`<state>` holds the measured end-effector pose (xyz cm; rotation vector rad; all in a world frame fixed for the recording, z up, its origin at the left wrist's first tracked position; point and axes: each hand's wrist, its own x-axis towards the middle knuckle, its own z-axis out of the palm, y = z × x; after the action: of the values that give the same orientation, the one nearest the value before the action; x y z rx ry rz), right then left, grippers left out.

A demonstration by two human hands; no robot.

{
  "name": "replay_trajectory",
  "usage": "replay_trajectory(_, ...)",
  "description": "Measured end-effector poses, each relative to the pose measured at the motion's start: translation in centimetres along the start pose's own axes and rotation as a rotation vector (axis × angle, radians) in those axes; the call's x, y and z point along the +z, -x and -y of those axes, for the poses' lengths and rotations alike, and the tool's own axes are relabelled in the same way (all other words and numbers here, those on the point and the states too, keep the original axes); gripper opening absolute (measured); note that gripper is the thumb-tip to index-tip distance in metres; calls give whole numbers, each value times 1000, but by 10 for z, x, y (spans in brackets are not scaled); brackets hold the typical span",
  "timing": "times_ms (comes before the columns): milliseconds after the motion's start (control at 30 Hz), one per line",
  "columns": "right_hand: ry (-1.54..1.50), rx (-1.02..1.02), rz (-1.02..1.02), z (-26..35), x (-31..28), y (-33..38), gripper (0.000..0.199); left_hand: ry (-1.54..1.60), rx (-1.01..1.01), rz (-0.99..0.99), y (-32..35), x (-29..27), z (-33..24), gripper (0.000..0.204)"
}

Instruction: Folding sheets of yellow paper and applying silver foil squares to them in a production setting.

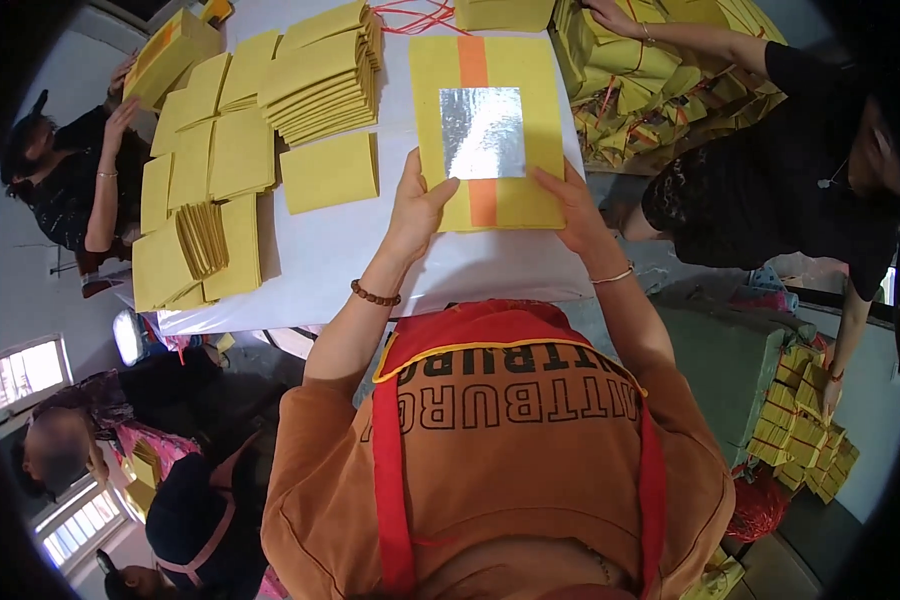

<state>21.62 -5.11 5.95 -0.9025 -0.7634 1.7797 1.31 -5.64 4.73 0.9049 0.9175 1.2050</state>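
Yellow paper piece (542,130): held upright in view over the near edge of the table (340,262), at the wearer's front; whether it is one sheet or several, I cannot tell.
Its markings: an orange strip (482,204) runs down the middle, and a silver foil square (481,133) covers part of it (bright with glare).
Left hand (417,208): its grip pinches the paper's lower left edge, thumb on the front by the foil.
Right hand (577,208): its grip pinches the lower right edge, thumb on the front.
Lettering: large dark capitals, some only outlined, cross the brown sweatshirt (520,480), upside down from here and partly covered by the red apron (480,325).
Yellow stacks: left of the hands are a tall pile of folded papers (320,80), a separate folded packet (330,173) and a fanned bunch (202,240).
Red cords (415,16): on the table's far side.
Upper right heap: yellow bundles (660,85) with red ties, under a co-worker's hand (615,18); whether a container holds them, I cannot tell.
Upper left: another co-worker holds a yellow box-shaped block (175,58).
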Motion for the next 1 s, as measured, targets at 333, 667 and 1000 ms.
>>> replay_trajectory(333,442,27,-443,-12,-83,-26,55,269,-133,-103,-25,-43,4,41)
replay_trajectory(667,606,42,-185,-30,-67,-54,52,361,-218,-113,-39,-42,52,42)
replay_trajectory(1000,543,56,-197,-37,-73,-14,46,414,-366,56,-18,-47,49,44)
